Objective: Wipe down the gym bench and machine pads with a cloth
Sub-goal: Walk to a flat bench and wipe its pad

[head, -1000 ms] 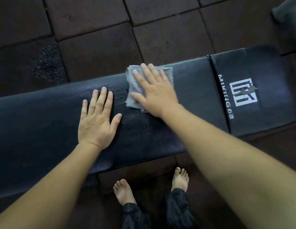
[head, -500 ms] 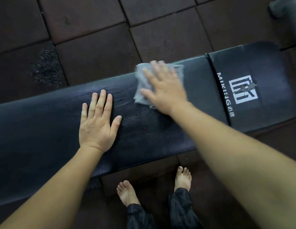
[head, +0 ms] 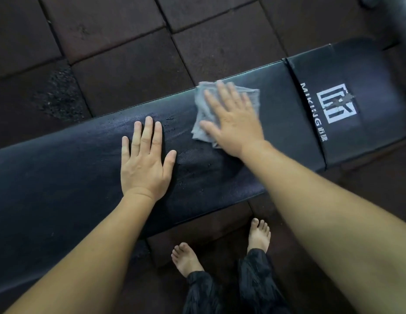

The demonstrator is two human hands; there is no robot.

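Cloth: the grey cloth [head: 252, 96] lies flat on the long bench pad [head: 61, 177], right of centre in the frame, its far edge at the pad's upper rim.
Right hand: the right hand [head: 233, 123] presses on the cloth, fingers straight and spread, gripping nothing.
Left hand: the left hand [head: 143, 164] stays flat on the pad, fingers apart, bracing.
Change: over the last second the cloth and right hand have slid rightward, closer to the seam before the logo pad [head: 347, 143]; the left hand has not shifted.
Surface: droplets and a damp sheen show between the hands.
Meaning: the stroke is likely working towards the seam; the logo pad appears not yet wiped.
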